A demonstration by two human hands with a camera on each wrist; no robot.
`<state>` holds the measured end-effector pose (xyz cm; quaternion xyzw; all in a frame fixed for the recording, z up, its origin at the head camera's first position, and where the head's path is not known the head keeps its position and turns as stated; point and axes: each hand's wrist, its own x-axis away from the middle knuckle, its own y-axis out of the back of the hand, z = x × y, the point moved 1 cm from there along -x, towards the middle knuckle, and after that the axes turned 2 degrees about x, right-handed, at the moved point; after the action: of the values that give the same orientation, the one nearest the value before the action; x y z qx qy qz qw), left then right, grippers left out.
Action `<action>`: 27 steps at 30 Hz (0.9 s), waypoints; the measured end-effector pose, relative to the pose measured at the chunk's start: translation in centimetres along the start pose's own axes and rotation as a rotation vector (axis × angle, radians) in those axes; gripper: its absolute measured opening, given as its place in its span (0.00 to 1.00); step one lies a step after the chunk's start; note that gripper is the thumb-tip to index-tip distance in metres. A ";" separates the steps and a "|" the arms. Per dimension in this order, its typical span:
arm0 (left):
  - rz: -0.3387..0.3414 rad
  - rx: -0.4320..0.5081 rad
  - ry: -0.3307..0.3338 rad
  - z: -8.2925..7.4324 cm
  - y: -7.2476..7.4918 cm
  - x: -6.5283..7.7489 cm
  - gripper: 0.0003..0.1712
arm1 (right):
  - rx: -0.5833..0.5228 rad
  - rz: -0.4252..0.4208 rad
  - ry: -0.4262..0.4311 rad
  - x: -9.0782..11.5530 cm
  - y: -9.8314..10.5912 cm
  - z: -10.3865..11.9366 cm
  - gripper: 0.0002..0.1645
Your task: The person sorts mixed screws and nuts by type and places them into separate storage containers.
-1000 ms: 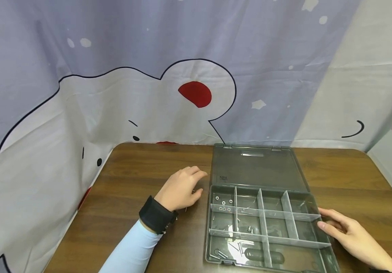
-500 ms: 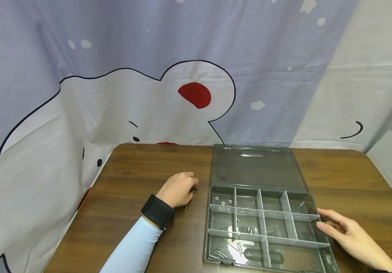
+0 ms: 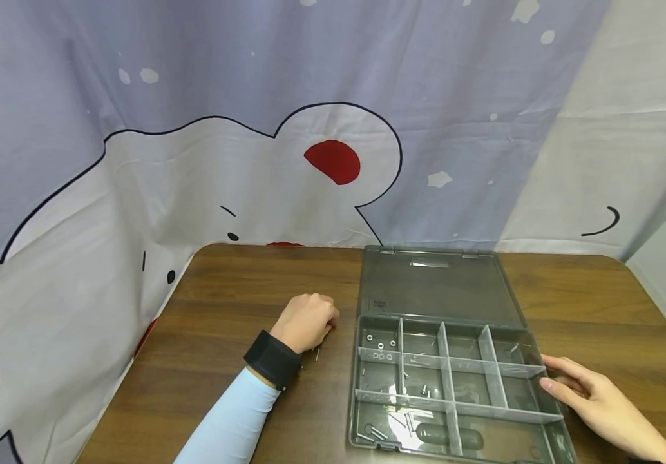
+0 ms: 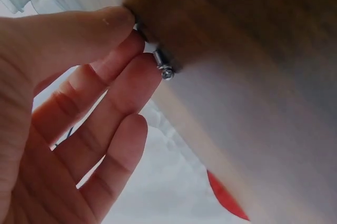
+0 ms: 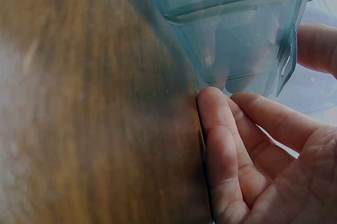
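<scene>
A grey see-through compartment box point(image 3: 507, 412) lies with its lid point(image 3: 437, 283) folded back on the table. Small nuts point(image 3: 380, 345) and screws point(image 3: 375, 433) are in several of its compartments. Left of the box, my left hand point(image 3: 304, 322) is low over the table. In the left wrist view its thumb point(image 4: 100, 24) and index finger meet at a small dark screw, mostly hidden by the fingertips. Another screw point(image 4: 164, 66) lies by the middle fingertip. My right hand point(image 3: 596, 399) holds the box's right edge, thumb at the rim, fingertips point(image 5: 213, 100) against the side wall.
Further small metal pieces point(image 3: 317, 354) lie on the wooden table point(image 3: 240, 277) beside the left wrist. A printed curtain point(image 3: 194, 180) hangs behind and along the table's left edge. The open lid reaches almost to the table's back edge.
My left hand has drawn back a little from the box and down towards the table. Its spread fingers have curled and closed together. The right hand and the box stay put.
</scene>
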<state>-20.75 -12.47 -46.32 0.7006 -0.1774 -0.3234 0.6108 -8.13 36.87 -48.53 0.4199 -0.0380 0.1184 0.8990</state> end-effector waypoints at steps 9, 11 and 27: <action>-0.009 -0.008 0.007 -0.2 0.1 0.0 0.11 | 0.003 0.003 0.010 -0.1 0.0 0.0 0.32; -0.016 -0.004 0.009 -0.2 0.0 -0.1 0.13 | 0.009 0.004 0.009 -0.1 0.0 0.0 0.32; -0.011 0.073 0.065 0.1 -0.8 -0.6 0.11 | 0.004 -0.017 0.018 0.0 -0.1 0.0 0.32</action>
<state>-21.34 -11.99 -46.92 0.7335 -0.1652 -0.2973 0.5884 -8.15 36.83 -48.63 0.4211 -0.0262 0.1147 0.8994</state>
